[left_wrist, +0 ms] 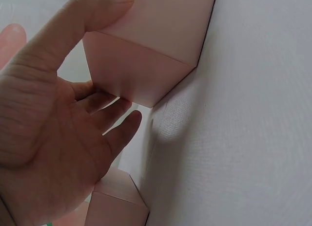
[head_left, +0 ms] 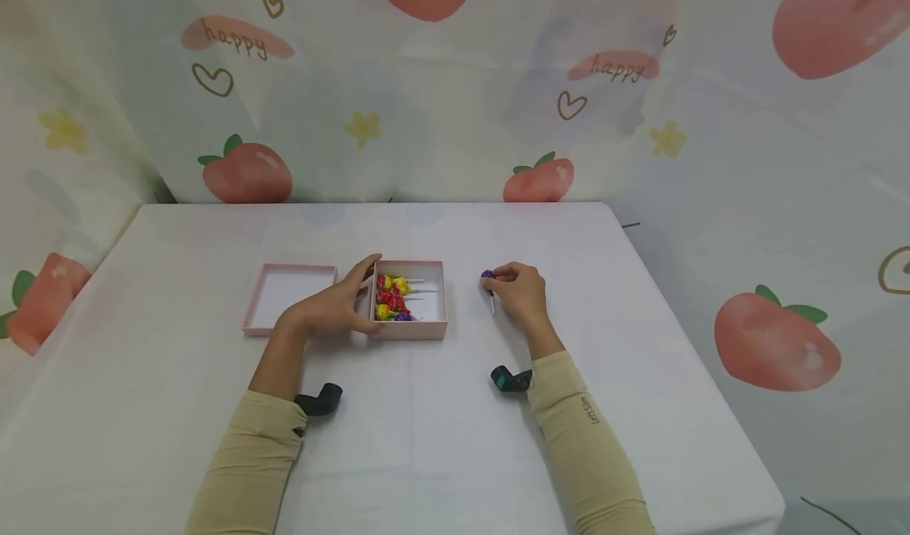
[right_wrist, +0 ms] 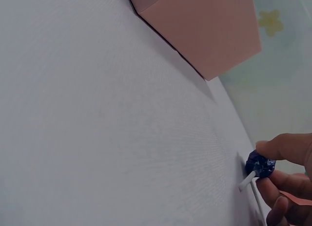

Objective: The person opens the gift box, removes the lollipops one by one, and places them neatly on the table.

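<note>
An open pink box (head_left: pixel 412 330) stands on the table, with several lollipops (head_left: pixel 392 298) in red, yellow and purple wrappers along its left side. Their white sticks point right. My left hand (head_left: pixel 320 307) holds this box at its left end, thumb on the front wall and fingers reaching round to the back corner. In the left wrist view the thumb presses the pink wall (left_wrist: pixel 151 26). Right of the box, my right hand (head_left: pixel 522 296) pinches a purple-wrapped lollipop (right_wrist: pixel 260 164) by its candy head between thumb and fingers, its white stick (right_wrist: pixel 247 182) pointing down toward the table.
A shallow pink box lid (head_left: pixel 257 331), white inside, lies left of the box, partly behind my left hand. The table (head_left: pixel 398 456) has a white cloth. A printed curtain (head_left: pixel 441 124) hangs behind it. Black wrist cameras (head_left: pixel 320 401) jut from both sleeves.
</note>
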Motion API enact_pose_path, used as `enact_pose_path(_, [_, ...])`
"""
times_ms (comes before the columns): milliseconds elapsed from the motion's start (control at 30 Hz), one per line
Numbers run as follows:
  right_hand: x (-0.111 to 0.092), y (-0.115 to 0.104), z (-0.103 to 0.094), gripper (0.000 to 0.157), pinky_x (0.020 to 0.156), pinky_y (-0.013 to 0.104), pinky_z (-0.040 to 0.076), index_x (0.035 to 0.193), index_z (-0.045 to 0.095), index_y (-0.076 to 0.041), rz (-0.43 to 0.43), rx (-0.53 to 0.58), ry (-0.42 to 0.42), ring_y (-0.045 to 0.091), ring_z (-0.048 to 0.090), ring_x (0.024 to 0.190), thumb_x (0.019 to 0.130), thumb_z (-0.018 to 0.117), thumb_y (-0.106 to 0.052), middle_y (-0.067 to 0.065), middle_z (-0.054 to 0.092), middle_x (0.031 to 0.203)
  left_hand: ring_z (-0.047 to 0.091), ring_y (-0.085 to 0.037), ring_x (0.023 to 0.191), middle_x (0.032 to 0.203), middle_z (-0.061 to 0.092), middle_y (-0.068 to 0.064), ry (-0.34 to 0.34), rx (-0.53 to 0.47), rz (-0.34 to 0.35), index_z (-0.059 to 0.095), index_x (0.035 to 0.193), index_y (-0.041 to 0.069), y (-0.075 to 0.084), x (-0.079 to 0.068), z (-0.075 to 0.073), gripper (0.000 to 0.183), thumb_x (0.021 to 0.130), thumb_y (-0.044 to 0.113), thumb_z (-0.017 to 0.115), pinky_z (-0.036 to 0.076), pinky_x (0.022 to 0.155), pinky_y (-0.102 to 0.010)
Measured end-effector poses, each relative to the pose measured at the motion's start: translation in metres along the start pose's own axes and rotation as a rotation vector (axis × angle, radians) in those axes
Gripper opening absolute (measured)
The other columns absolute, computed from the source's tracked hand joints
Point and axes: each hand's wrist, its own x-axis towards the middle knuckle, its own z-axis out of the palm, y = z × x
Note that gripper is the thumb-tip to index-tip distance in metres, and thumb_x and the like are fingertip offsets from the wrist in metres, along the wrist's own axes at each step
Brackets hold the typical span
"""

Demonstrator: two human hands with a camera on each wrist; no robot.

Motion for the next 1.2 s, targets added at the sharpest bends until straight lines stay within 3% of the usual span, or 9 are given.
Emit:
enact_pose_path(533, [-0.0001, 0.0006, 0.0025, 0.028, 0.071, 0.031, 0.051, 0.107, 0.075, -0.003, 0.004, -0.029, 0.007, 0.022, 0.065, 0.084, 0.090, 0.082, -0.025, 0.010, 0.070, 0.094, 0.013, -0.032, 0.156, 0.172, 0.003, -0.007, -0.003, 0.043, 0.026, 0.002, 0.167, 0.018, 0.0041, -0.0002, -0.0006, 0.128, 0.077, 0.025, 0.093, 0.015, 0.121, -0.055])
enact_pose_path(1200, [0.0003, -0.0012, 0.0009, 0.034, 0.076, 0.035, 0.051, 0.110, 0.073, -0.005, 0.042, -0.027, -0.026, 0.024, 0.065, 0.089, 0.089, 0.083, -0.030, 0.012, 0.071, 0.099, 0.012, -0.030, 0.156, 0.173, 0.001, -0.005, -0.007, 0.005, 0.000, 0.001, 0.167, 0.020, 0.0021, -0.0014, -0.0011, 0.129, 0.077, 0.022, 0.093, 0.017, 0.122, -0.052])
